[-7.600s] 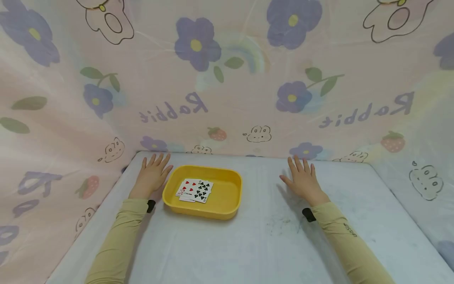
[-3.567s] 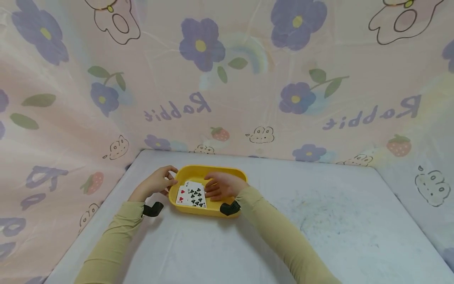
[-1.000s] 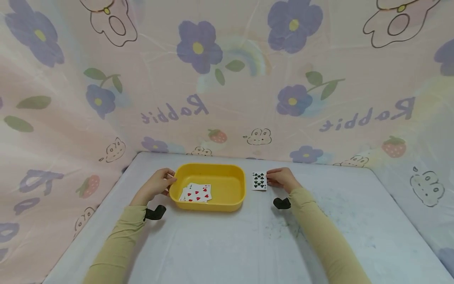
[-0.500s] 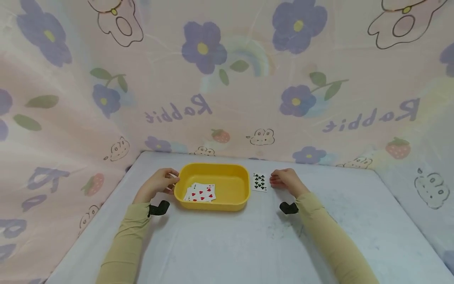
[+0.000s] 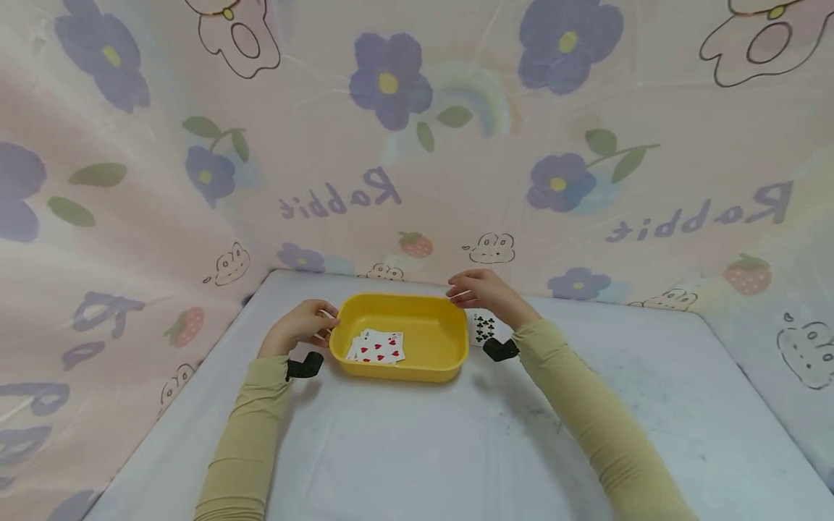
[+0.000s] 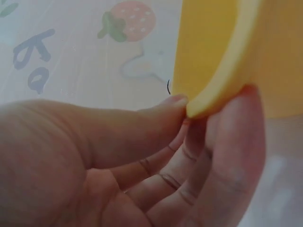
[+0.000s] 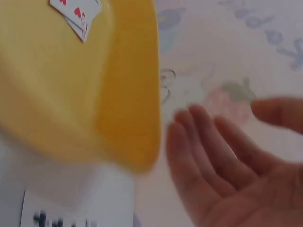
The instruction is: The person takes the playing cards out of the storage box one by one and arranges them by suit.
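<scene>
In the head view a yellow tray stands on the white table. Playing cards, a six of hearts on top, lie overlapped in its left half. My left hand pinches the tray's left rim, thumb on top and fingers beneath, as the left wrist view shows on the tray edge. My right hand is raised by the tray's far right corner, fingers loosely extended, with nothing in them in the right wrist view. A clubs card lies face up just right of the tray, partly covered by the black wrist strap.
A cloth backdrop with flowers and rabbits hangs behind the white table and along both sides. Dark smudges mark the tabletop on the right. The tray's right half shows bare yellow floor.
The clubs card has gone from the tray to the table on its right. My right hand has left that card and moved up and left to the tray's corner. My left hand stays.
</scene>
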Tool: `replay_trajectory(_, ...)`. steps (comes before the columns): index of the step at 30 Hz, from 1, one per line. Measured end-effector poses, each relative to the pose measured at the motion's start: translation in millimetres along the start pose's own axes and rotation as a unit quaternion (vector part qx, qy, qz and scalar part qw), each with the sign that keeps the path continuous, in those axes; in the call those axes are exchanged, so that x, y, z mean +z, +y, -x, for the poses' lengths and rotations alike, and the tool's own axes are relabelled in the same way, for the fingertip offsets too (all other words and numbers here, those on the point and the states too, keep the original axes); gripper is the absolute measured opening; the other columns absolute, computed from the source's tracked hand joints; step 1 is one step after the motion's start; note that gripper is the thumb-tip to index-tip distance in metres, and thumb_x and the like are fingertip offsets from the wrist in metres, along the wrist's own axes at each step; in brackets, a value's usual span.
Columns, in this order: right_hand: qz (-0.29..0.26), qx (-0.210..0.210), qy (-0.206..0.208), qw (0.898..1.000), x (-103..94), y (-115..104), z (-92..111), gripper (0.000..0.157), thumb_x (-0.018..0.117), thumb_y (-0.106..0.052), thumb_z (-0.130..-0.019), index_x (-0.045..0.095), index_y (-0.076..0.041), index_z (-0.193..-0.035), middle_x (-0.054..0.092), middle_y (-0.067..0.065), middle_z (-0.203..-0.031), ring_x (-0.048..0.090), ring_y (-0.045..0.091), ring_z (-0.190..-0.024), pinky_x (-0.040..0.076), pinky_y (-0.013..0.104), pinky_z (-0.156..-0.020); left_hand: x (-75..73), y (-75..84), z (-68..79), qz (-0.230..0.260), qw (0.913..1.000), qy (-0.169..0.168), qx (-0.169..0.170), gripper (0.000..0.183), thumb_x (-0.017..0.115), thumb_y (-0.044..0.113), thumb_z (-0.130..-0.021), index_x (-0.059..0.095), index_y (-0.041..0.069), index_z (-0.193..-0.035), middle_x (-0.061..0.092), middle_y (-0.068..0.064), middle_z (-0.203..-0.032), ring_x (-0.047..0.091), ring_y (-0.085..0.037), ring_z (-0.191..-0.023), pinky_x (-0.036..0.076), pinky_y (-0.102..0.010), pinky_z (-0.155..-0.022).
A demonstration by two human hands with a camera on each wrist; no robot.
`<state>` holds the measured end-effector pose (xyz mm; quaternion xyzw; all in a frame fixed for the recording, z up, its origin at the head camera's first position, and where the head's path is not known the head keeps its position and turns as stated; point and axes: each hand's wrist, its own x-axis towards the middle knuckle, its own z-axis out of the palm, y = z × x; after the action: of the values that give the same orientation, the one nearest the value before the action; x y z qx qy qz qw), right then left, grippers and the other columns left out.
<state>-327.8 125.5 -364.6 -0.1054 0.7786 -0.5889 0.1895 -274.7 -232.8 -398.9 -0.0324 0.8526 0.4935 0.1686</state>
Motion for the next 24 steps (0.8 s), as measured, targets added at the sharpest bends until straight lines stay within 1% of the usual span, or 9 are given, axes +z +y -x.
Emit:
replay_trajectory(3, 0.018, 0.007, -0.068, 0.997, 17.2, -6, -12, 0.037, 0.049, -0.019, -0.101, 0.051, 0.007, -0.127, 0.058, 0.029, -0.12, 0.054, 0.043, -0.113, 0.047, 0.045, -0.094, 0.5, 2.4, 1.4, -0.006, 1.0, 0.003, 0.001, 0.027, 0.055, 0.009, -0.097, 0.049, -0.006, -0.119, 0.06, -0.017, -0.09, 0.061, -0.021, -0.07, 0.058, -0.033, -0.063)
replay_trajectory(5, 0.027, 0.016, -0.104, 0.994, 26.5, -6, -20, 0.039, 0.047, -0.02, -0.102, 0.05, 0.009, -0.127, 0.057, 0.029, -0.121, 0.054, 0.043, -0.114, 0.045, 0.047, -0.096, 0.9, 4.0, 2.7, -0.009, 1.0, 0.003, 0.002, 0.026, 0.055, 0.008, -0.097, 0.049, -0.006, -0.118, 0.06, -0.019, -0.09, 0.061, -0.022, -0.07, 0.057, -0.033, -0.063)
replay_trajectory(9, 0.036, 0.04, -0.143, 0.988, 42.0, -6, -32, 0.041, 0.047, -0.02, -0.102, 0.05, 0.011, -0.128, 0.058, 0.027, -0.122, 0.053, 0.042, -0.116, 0.042, 0.048, -0.099, 1.5, 6.5, 4.0, -0.013, 0.9999, 0.001, 0.0, 0.026, 0.055, 0.008, -0.097, 0.049, -0.007, -0.118, 0.06, -0.021, -0.093, 0.062, -0.023, -0.071, 0.057, -0.033, -0.062)
replay_trajectory(14, 0.04, 0.048, -0.16, 0.985, 59.5, -7, -42, 0.04, 0.048, -0.022, -0.101, 0.053, 0.008, -0.127, 0.059, 0.025, -0.122, 0.054, 0.039, -0.117, 0.042, 0.047, -0.1, 0.4, 7.2, 3.9, -0.014, 0.9999, 0.004, -0.002, 0.027, 0.056, 0.009, -0.097, 0.049, -0.006, -0.118, 0.06, -0.019, -0.092, 0.061, -0.022, -0.071, 0.057, -0.033, -0.063)
replay_trajectory(18, 0.06, 0.066, -0.168, 0.982, 72.4, 0, -49, 0.04, 0.05, -0.025, -0.1, 0.055, 0.006, -0.126, 0.06, 0.022, -0.121, 0.055, 0.035, -0.116, 0.04, 0.046, -0.102, -0.2, 6.7, 3.5, -0.009, 0.9999, 0.009, -0.007, 0.026, 0.057, 0.009, -0.096, 0.05, -0.005, -0.118, 0.06, -0.016, -0.089, 0.06, -0.021, -0.068, 0.057, -0.033, -0.063)
replay_trajectory(21, 0.082, 0.09, -0.171, 0.978, 79.6, 5, -50, 0.042, 0.053, -0.028, -0.098, 0.055, 0.004, -0.125, 0.061, 0.02, -0.121, 0.056, 0.031, -0.115, 0.041, 0.044, -0.101, 0.5, 5.3, 2.9, -0.004, 1.0, -0.001, -0.006, 0.027, 0.057, 0.008, -0.096, 0.05, -0.006, -0.118, 0.06, -0.016, -0.088, 0.06, -0.02, -0.068, 0.058, -0.033, -0.063)
replay_trajectory(24, 0.081, 0.098, -0.177, 0.976, 85.2, 5, -48, 0.043, 0.054, -0.028, -0.098, 0.054, 0.004, -0.127, 0.06, 0.02, -0.122, 0.056, 0.031, -0.114, 0.041, 0.044, -0.101, 1.1, 5.2, 2.7, 0.0, 1.0, -0.003, -0.007, 0.027, 0.057, 0.008, -0.096, 0.05, -0.006, -0.117, 0.061, -0.017, -0.089, 0.061, -0.02, -0.069, 0.058, -0.033, -0.063)
